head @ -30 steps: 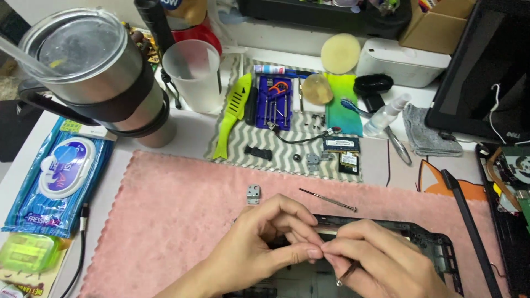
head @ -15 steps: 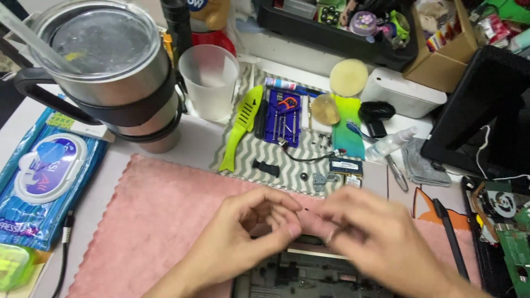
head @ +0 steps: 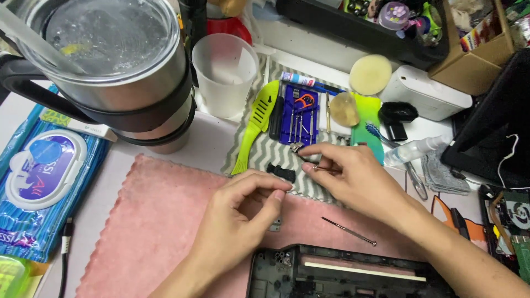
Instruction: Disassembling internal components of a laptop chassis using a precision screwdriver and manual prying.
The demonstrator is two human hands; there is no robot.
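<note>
My right hand (head: 353, 176) reaches out over the grey zigzag cloth (head: 251, 154), its fingertips pinched on a small metal part (head: 298, 148) just below the blue screwdriver set (head: 299, 115). My left hand (head: 240, 221) hovers over the pink cloth (head: 149, 221) with fingers curled, thumb and forefinger close together; nothing shows in it. A tiny metal bracket (head: 275, 224) lies under its fingertips. A thin screwdriver (head: 349, 230) rests on the pink cloth. The dark laptop chassis (head: 342, 273) lies at the bottom edge. A small black part (head: 281, 172) sits on the zigzag cloth.
A large steel tumbler with lid and straw (head: 110, 66) stands at the upper left, a translucent cup (head: 223, 74) beside it. A wet-wipes pack (head: 44, 182) lies left. A green brush (head: 255, 124), white box (head: 425, 94), spray bottle (head: 414, 150) and circuit board (head: 516, 232) lie around.
My hands have come apart. The right hand moved up from the laptop chassis to the zigzag cloth with a small part; the view tilted down and closer.
</note>
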